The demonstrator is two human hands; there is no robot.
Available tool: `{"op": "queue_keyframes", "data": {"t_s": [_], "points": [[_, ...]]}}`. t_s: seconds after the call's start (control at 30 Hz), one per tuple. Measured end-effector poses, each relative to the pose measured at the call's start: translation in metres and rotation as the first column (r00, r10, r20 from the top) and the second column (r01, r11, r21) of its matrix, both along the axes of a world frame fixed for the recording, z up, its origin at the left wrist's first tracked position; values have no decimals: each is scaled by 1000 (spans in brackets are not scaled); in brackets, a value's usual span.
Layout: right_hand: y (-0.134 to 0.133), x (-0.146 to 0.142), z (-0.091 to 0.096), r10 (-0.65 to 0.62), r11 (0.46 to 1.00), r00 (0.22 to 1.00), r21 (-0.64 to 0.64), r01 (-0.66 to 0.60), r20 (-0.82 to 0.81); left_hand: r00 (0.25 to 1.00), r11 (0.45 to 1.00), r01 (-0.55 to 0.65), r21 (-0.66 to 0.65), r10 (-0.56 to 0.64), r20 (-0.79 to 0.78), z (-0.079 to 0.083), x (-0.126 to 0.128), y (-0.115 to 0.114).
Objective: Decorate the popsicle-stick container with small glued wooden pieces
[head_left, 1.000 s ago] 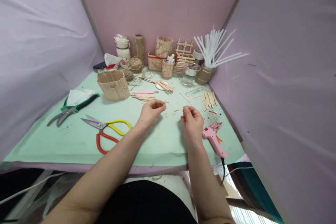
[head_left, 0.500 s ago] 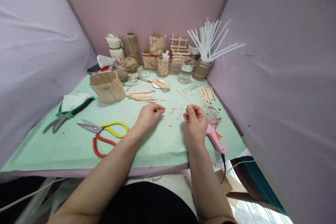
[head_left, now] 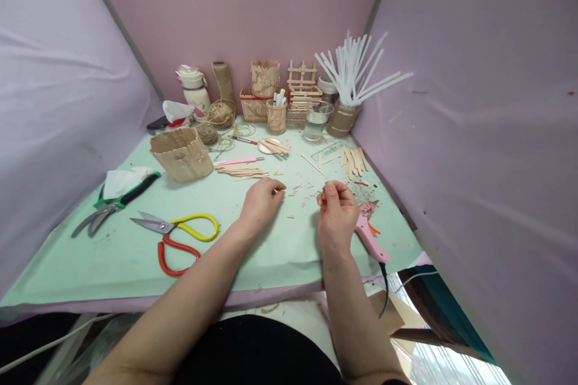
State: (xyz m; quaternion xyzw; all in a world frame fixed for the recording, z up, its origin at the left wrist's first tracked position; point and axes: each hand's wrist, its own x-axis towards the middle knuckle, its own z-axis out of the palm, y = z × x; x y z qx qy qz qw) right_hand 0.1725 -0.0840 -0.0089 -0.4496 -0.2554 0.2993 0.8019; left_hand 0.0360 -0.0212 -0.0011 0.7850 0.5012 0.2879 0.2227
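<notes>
Over the middle of the table, my left hand is curled, thumb and forefinger close together; anything between them is too small to make out. To its right, my right hand is closed in a pinch, and what its fingertips hold is not clear. Small wood chips lie scattered on the green cloth between the hands. Thin wooden strips lie just beyond my left hand. A pink glue gun rests right beside my right hand. Several flat wooden craft sticks lie beyond it.
Scissors with yellow and red handles lie at left, near pruning shears. A wooden-stick basket stands behind them. Along the back are twine, a cup of water and a pot of white glue sticks.
The camera view has shifted slightly. My left hand has moved a little to the right, its fingertips still close together. My right hand keeps its pinch in nearly the same place.
</notes>
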Motion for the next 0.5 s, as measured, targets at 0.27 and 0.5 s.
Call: {"op": "queue_keyframes", "data": {"t_s": [0.27,0.5], "points": [[0,0,-1,57,998,998,-7,-57,-21,964,994,103,-21,-105,-243,-4,35,3],[0,1,-1,62,998,997,2,-62,-41,992,997,63,-34,-66,-108,-8,29,2]]}}
